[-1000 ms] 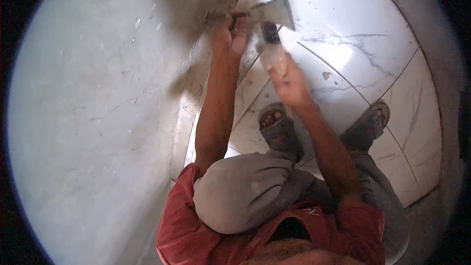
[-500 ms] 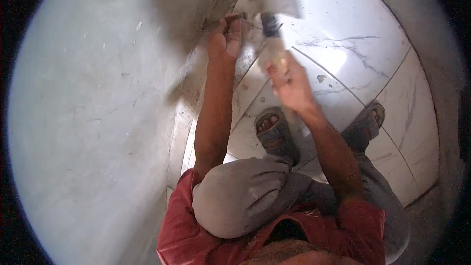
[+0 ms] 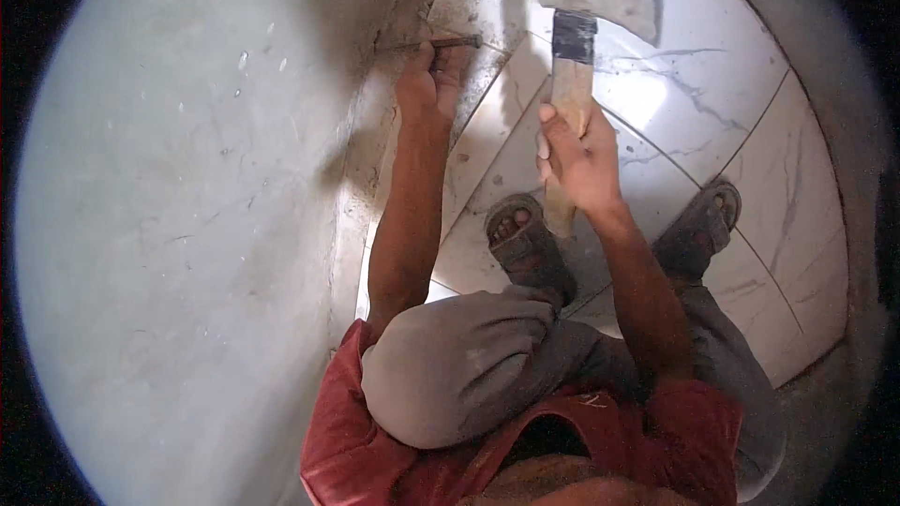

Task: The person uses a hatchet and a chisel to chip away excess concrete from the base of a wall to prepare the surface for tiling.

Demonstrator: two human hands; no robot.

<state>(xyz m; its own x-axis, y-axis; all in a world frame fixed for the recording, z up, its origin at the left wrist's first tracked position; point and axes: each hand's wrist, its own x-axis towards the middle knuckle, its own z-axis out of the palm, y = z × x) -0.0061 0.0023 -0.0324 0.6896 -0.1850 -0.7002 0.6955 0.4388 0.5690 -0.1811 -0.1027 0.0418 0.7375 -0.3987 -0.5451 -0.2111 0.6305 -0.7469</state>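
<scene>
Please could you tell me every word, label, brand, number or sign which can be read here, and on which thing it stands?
No readable text.
Red shirt: a small pale mark, too small and blurred to read.
Axe and metal rod: no writing that I can see.

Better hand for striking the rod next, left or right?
Probably the right hand: it grips the hatchet, while the left hand is occupied holding the dark rod toward the wall.
</scene>
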